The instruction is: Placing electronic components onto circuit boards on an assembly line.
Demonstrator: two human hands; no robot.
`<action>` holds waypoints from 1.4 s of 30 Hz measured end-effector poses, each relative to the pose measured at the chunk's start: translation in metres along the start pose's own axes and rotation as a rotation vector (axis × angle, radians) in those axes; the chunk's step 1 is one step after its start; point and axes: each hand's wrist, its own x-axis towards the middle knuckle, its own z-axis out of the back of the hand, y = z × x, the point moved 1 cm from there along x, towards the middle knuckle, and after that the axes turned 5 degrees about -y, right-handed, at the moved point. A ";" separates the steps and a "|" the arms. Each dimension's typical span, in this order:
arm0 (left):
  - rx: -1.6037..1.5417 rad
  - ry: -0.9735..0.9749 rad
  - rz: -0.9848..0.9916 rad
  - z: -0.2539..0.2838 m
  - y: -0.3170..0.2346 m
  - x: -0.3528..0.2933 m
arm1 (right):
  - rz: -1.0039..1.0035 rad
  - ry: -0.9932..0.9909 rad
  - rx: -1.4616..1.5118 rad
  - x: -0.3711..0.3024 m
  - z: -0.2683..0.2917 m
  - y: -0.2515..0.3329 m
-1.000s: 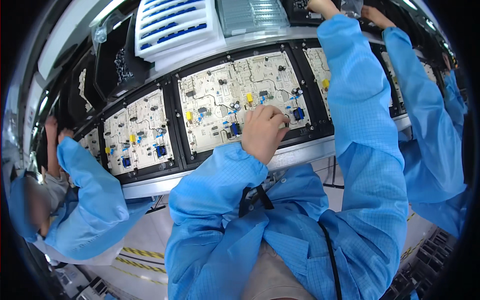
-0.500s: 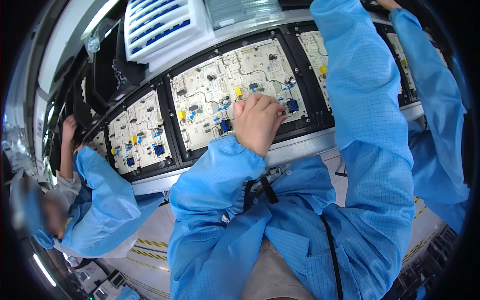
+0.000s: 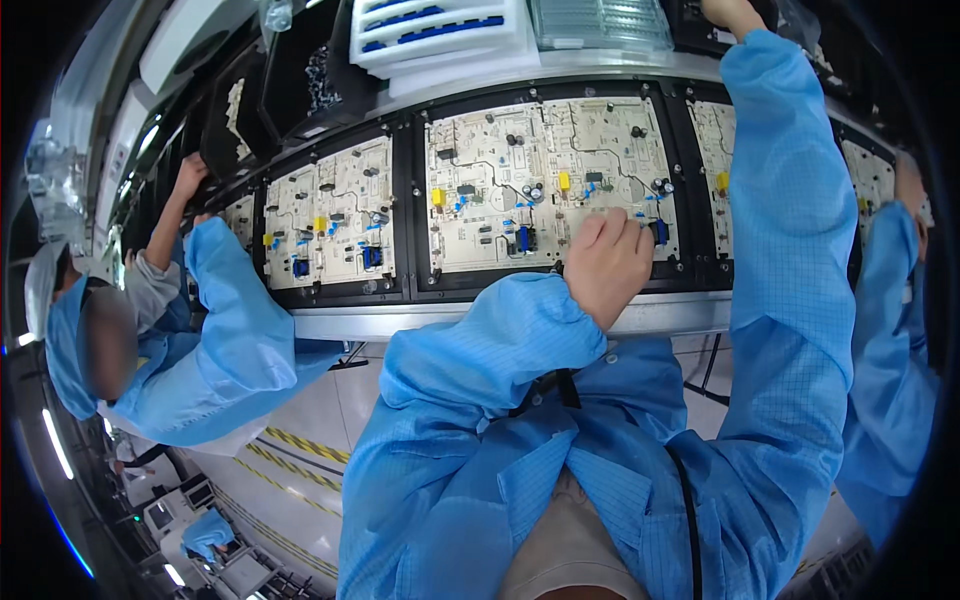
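- Right hand (image 3: 730, 12): raised far above the circuit board (image 3: 548, 185), cut off by the top edge of the picture; only the wrist and heel show, so whether its fingers are grasping or released cannot be told.
- Left hand (image 3: 606, 262): back of the hand faces the camera, fingers curled down onto the board's lower right corner; what lies under the fingertips is hidden, and whether they pinch anything cannot be told.
- Circuit board: cream, rectangular, seated in a black carrier frame (image 3: 410, 215); carries yellow, blue and black components with fine dark traces. Its lower right part is covered by the left hand.
- Left of the board: a second populated board (image 3: 330, 225) in the same frame.
- Above the board: stacked white trays (image 3: 440, 30), partly cut off.
- Far left of the board: a co-worker's sleeve (image 3: 235, 310), blue, hand raised.
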 end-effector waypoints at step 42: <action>0.490 0.151 -0.113 -0.198 0.251 0.326 | 0.388 0.275 0.953 -0.206 0.114 0.131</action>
